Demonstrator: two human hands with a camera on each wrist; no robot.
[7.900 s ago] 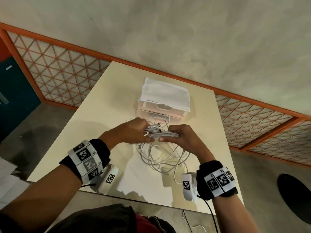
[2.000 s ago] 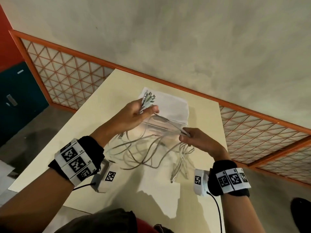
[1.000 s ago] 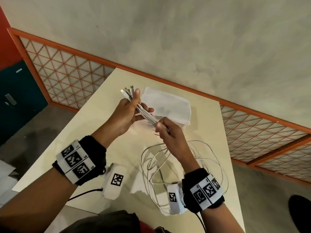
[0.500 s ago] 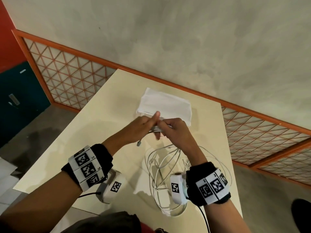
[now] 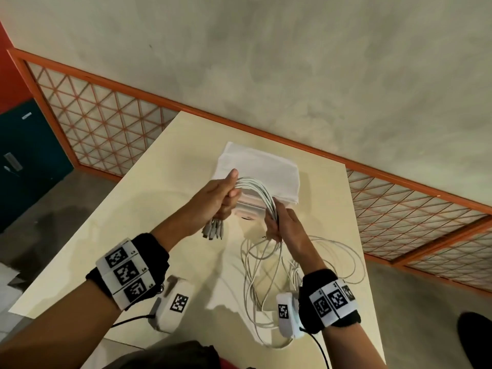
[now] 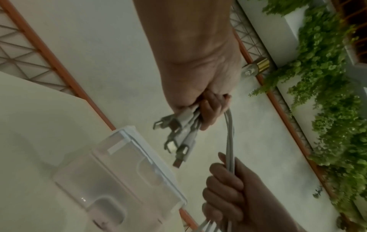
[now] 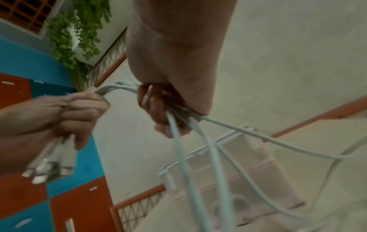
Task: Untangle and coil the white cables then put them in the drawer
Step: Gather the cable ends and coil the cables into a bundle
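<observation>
A bundle of white cables (image 5: 259, 191) arches between both hands above the table. My left hand (image 5: 219, 198) grips the bundle near its end, and several metal plugs (image 5: 213, 231) hang below the fist, as the plugs (image 6: 178, 141) show in the left wrist view. My right hand (image 5: 279, 222) grips the same cables (image 7: 178, 141) a short way along. The rest of the cables (image 5: 266, 275) hang in loose loops down to the table under my right wrist. The clear plastic drawer box (image 5: 249, 210) stands behind the hands, its top covered by a white cloth (image 5: 266, 166).
The cream table (image 5: 159, 209) has its right edge near the cable loops and its front edge by my body. An orange lattice railing (image 5: 106, 121) runs behind the table. Concrete floor lies beyond.
The hands, close together half a second ago, have drawn apart. The left hand has turned so the plugs point down, and a cable arch spans between the fists.
</observation>
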